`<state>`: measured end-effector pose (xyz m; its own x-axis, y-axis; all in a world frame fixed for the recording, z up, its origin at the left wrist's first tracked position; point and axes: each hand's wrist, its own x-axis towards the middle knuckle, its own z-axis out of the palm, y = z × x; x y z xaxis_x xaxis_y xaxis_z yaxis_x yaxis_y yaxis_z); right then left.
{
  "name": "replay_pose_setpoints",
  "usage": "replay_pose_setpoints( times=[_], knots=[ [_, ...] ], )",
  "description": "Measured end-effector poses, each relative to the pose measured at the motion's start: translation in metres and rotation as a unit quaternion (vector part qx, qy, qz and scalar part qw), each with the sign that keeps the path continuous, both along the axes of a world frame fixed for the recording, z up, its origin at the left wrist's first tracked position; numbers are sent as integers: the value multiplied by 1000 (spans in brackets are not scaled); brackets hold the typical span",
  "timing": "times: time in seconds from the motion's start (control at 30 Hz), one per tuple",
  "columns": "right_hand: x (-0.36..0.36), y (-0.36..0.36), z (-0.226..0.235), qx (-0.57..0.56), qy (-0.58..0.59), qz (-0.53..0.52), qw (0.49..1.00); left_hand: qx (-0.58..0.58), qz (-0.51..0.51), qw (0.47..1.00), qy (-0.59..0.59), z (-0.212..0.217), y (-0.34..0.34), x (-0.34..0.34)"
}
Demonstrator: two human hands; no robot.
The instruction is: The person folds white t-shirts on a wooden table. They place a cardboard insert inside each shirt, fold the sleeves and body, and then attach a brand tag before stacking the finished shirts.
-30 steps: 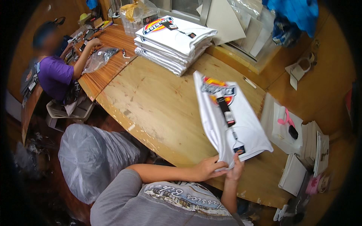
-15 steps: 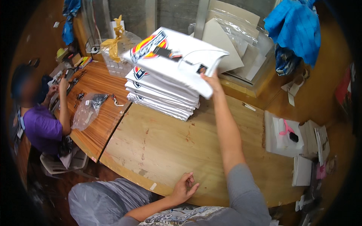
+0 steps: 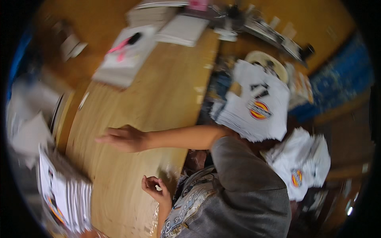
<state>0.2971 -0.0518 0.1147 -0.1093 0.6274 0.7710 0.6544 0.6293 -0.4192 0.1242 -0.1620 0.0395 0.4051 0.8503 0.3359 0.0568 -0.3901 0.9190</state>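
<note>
The right hand [image 3: 125,139], empty with fingers loosely extended, is over the pale-brown wooden worktop [image 3: 131,107]; nearer, the left hand [image 3: 156,189] curls loosely, empty. Folded white printed shirts [image 3: 71,194] are stacked at near left.

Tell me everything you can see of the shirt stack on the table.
The shirt stack is white, folded and layered flat, cloth by the look. The top shirt bears a print with red and yellow, plus dark marks; blur hides finer detail. The stack lies on the table at lower left, layered edges showing. Neither the left hand nor right hand touches it.
</note>
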Motion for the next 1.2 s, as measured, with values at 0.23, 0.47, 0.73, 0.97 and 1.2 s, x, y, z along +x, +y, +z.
replay_pose_setpoints(
  times=[0.23, 0.47, 0.73, 0.97, 1.2],
  knots=[
    [213, -335, -151, -238, 98, -532, 807, 62, -338, 937, 64, 7, -41, 160],
    [251, -653, -307, -291, 430, -807, 281, 133, -515, 818, 221, -34, -187, 335],
    [252, -743, -374, -159, 491, -847, 125, 168, -714, 586, 345, -138, -355, 456],
    [259, -721, -346, -114, 355, -890, 263, 285, -716, 593, 235, -170, -471, 490],
    [246, -732, -345, -31, 432, -862, 262, 193, -695, 627, 294, -185, -496, 517]
  ],
)
